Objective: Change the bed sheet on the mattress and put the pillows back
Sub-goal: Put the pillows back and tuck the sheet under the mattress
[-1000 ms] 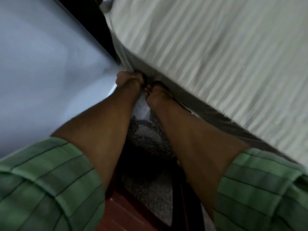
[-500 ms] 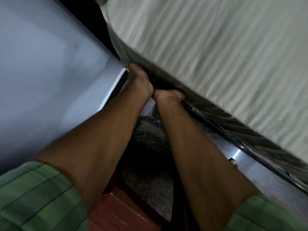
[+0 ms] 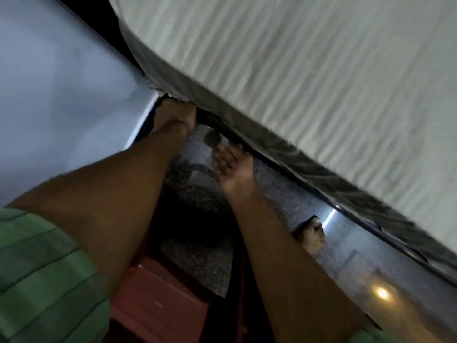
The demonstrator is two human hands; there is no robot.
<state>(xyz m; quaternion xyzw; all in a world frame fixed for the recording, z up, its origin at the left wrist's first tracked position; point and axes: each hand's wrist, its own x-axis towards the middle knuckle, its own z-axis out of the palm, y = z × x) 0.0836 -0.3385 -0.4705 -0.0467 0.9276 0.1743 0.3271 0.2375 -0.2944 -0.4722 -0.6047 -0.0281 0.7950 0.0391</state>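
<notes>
bed sheet (image 3: 296, 78): striped, covered mattress, filled upper right, above both hands
left hand (image 3: 176, 115): reached under sheet corner; fingers hidden, grip unclear
right hand (image 3: 231, 164): palm up, fingers relaxed, just below sheet's hanging edge, held nothing

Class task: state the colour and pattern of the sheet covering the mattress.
The sheet is off-white with fine woven stripes, seen in the head view.

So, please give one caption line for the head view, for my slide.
Both hands work at the mattress corner: left hand under the striped sheet edge, right hand open beside it.
</notes>
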